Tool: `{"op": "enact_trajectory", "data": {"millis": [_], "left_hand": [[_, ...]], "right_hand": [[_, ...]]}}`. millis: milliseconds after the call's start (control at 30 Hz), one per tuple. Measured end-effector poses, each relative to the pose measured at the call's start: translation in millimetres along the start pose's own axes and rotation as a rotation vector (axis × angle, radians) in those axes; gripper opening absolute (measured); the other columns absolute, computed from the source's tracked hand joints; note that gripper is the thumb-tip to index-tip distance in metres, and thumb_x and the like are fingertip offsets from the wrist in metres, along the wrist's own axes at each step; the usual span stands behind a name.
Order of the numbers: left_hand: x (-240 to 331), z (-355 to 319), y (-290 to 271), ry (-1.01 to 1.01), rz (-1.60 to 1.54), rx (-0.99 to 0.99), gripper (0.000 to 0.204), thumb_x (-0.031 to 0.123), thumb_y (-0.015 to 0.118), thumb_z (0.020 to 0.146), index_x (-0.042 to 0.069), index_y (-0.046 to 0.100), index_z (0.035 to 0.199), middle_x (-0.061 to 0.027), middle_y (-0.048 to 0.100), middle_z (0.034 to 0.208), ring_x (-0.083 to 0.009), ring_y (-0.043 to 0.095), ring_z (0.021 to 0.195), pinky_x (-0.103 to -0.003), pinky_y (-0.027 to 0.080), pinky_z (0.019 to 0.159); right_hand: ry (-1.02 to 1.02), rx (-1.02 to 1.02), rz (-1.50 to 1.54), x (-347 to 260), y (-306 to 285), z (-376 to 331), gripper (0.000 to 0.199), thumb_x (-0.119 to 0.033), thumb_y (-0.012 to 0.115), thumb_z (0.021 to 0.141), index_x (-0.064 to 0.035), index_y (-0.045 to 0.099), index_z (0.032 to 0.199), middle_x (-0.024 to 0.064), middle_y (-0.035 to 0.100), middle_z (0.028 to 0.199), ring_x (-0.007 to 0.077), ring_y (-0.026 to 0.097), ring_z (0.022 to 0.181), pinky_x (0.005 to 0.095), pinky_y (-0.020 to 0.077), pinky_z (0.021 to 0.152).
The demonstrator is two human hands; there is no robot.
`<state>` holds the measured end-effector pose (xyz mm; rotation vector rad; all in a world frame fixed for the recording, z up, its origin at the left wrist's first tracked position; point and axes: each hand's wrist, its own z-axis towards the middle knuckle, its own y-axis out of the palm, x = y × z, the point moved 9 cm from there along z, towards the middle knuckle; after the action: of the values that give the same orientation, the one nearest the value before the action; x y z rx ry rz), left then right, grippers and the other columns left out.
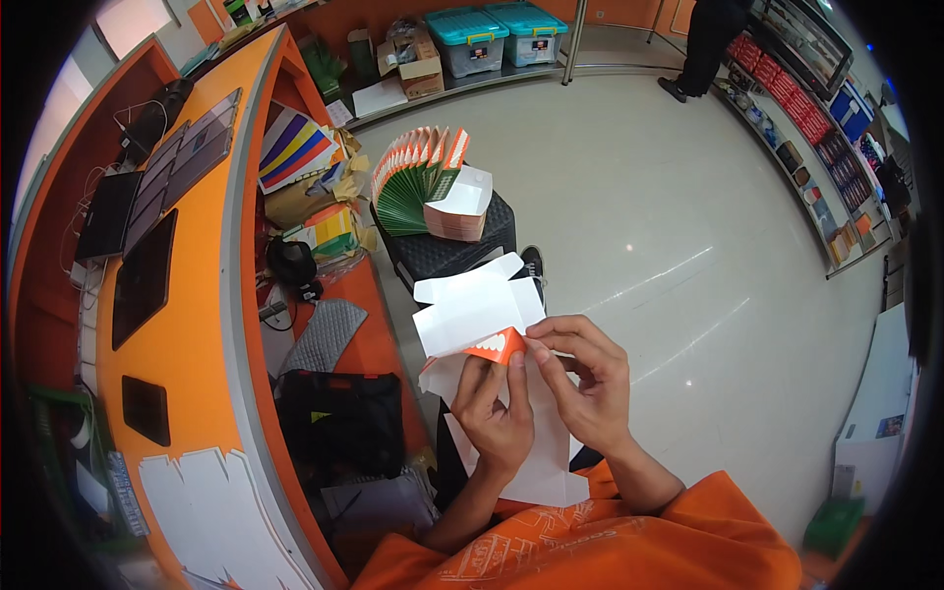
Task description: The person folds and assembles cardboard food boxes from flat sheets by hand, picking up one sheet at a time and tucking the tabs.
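A white cardboard box blank (pixel 467 307), partly folded, is in front of me with its tabs pointing away. An orange printed flap (pixel 506 346) is turned up at its near right corner. Below that flap my left hand (pixel 495 418) is closed, pinching the cardboard between thumb and fingers. From the right, my right hand (pixel 588 379) pinches the edge of the same corner with thumb and forefinger. More white cardboard (pixel 546 462) spreads over my lap beneath both hands; whether it belongs to the same blank I cannot tell.
Ahead, a black stool (pixel 433 258) carries fanned green-and-orange cartons (pixel 408 187) and a stack of white-topped ones (pixel 462 192). An orange counter (pixel 211 295) with tablets runs along my left, a black bag (pixel 344 418) beneath it. Turquoise-lidded bins (pixel 472 49) stand at the back; a person (pixel 710 44) is far right.
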<state>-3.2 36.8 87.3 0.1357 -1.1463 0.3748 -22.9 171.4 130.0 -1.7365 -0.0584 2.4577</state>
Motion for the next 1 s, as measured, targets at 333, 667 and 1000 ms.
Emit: {"op": "enact_trajectory", "data": {"millis": [333,667,1000], "left_hand": [[9.9,4.3,-1.2,0.012,-0.031,-0.035,0.023,-0.003,0.057,0.095,-0.011,0.067,0.115,-0.0170,0.065,0.106,-0.0231,0.066,0.096,-0.031,0.051,0.078],[8.0,5.6,-11.3,0.020,-0.163,-0.010,0.023,-0.008,0.064,0.090,-0.010,0.069,0.113,-0.0195,0.068,0.110,-0.0207,0.067,0.096,-0.027,0.052,0.077],[-22.8,4.8,-13.3,-0.227,-0.546,-0.072,0.025,-0.008,0.070,0.086,-0.008,0.070,0.111,-0.0161,0.069,0.112,-0.0169,0.064,0.102,-0.027,0.048,0.089]], "right_hand": [[0.017,-0.035,0.024,-0.3,0.6,3.3,0.016,0.008,0.061,0.088,0.0071,0.070,0.101,0.0144,0.064,0.112,0.0184,0.068,0.096,0.0263,0.0568,0.078],[-0.195,-0.182,-0.061,-20.2,6.2,12.1,0.019,0.004,0.069,0.082,0.0039,0.073,0.101,0.0171,0.062,0.120,0.0281,0.067,0.106,0.0374,0.0537,0.090],[-0.140,-0.246,-0.032,-15.9,5.1,14.1,0.021,0.003,0.071,0.081,0.0017,0.075,0.102,0.0170,0.062,0.121,0.0282,0.067,0.106,0.0388,0.0542,0.090]]}}
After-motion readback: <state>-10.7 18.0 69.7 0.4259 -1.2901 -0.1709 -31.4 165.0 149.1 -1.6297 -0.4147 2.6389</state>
